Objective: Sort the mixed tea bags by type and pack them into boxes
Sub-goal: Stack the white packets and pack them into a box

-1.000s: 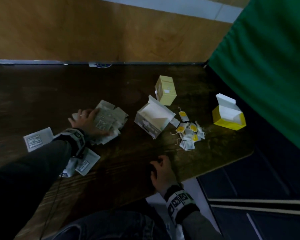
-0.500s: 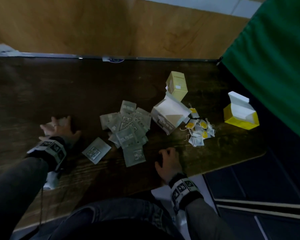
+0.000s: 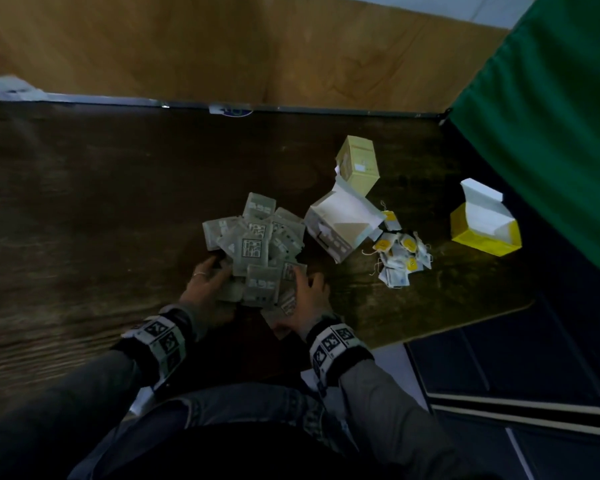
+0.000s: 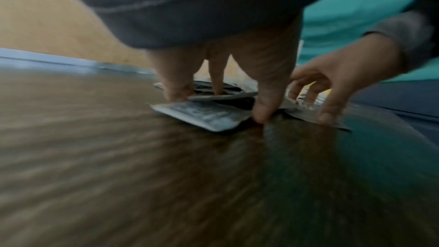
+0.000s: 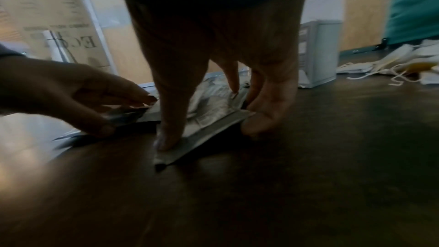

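A heap of grey foil tea sachets [image 3: 253, 247] lies mid-table. My left hand [image 3: 207, 282] touches its near-left edge with fingers spread, thumb down beside a sachet [image 4: 202, 116]. My right hand [image 3: 303, 289] presses on the near-right edge, its thumb flat on a sachet [image 5: 213, 119]. Neither hand lifts anything. To the right stands an open white box [image 3: 340, 226] with a pale yellow box [image 3: 359, 164] behind it. Paper tea bags with yellow tags [image 3: 400, 258] lie past them. An open yellow box [image 3: 482, 223] is at far right.
The dark wooden table [image 3: 101, 202] ends in a wall at the back. A green curtain [image 3: 551, 116] hangs along its right side. The table's right front corner is cut off, with dark floor [image 3: 516, 358] below. My knees are under the near edge.
My left hand swept in from the far left to the heap. My right hand left the near table edge and came onto the heap. The stray sachets now lie with the heap.
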